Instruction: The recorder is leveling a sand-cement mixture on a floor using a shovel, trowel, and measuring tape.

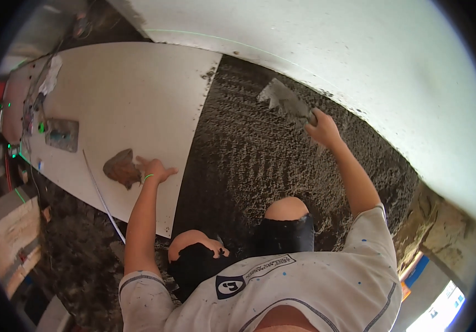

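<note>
Left hand point(158, 170), fingers spread wide, on pale panel point(127, 94) near its right edge; brown trowel point(120, 167) just left, contact unclear. Beyond edge, broad open run of dark mortar point(238, 144). Farther right, right hand point(323, 130), fingers closed round grey trowel point(288, 99), blade near pale wall point(332, 44).

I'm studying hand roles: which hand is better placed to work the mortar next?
Probably the right hand: it holds a trowel over the dark mortar; the left hand seems to rest on the board.
</note>
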The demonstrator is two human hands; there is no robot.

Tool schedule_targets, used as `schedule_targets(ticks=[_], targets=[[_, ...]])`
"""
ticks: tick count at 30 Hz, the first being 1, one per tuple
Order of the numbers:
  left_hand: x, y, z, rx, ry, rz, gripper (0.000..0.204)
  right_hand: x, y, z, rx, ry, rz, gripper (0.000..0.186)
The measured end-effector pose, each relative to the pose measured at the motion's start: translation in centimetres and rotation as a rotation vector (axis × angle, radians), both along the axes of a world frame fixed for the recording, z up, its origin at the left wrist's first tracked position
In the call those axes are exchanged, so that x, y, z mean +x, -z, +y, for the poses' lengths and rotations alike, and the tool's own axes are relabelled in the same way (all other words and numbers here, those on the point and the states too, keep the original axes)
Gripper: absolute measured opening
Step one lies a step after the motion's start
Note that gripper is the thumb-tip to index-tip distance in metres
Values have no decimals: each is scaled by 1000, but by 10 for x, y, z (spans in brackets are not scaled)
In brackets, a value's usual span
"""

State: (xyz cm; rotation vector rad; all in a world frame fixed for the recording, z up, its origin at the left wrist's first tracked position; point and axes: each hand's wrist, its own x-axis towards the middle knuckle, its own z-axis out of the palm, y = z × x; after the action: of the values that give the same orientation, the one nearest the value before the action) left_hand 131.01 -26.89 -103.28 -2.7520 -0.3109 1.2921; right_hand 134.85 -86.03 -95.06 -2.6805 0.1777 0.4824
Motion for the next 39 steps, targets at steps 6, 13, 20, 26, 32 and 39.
schedule_targets(ticks=[6,13,20,26,32,39], targets=[[-4,-11,8,23,42,59,103,117,8,73,-181,-309,70,37],[-3,21,-8,-56,38,-22,107,176,64,80,-358,-454,-135,43],[-15,16,23,-18,-31,-25,107,108,35,-12,-481,-411,70,43],[9,27,-9,-14,116,-151,102,-26,-7,-262,-702,-113,312,33],[160,89,-57,-333,265,-969,99,-170,-48,-373,-780,136,287,38],[234,89,-239,-449,465,-1124,95,-468,-42,-267,139,1125,-39,22]])
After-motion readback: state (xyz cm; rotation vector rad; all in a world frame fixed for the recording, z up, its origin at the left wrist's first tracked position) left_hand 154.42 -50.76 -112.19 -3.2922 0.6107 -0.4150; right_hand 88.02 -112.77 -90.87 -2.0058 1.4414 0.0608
